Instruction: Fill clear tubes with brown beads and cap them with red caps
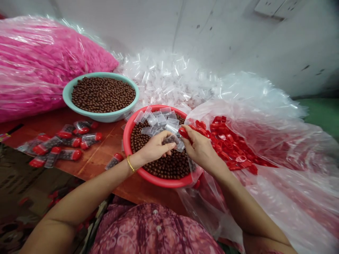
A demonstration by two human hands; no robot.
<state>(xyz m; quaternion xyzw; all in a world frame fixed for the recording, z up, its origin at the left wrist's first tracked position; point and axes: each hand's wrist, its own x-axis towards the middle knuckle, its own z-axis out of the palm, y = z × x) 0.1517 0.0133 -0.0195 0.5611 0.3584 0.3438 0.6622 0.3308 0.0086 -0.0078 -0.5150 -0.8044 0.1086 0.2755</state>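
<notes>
On the smooth reddish surface (92, 160) stands a round plastic bowl (127, 137). Above it, the left hand (156, 146) grasps a clear tube (172, 139) in curled fingers; the right hand (200, 146) pinches a glossy red cap (183, 132) near it. Shiny brown balls (164, 173) lie in tube and bowl.

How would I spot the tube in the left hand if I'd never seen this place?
On the table, find the red bowl, the one nearer the person's body. Over it, the left hand holds the tube, beside the red cap in the right hand. Unlike the clear tubes heaped in that bowl, this one shows dark balls inside.
</notes>
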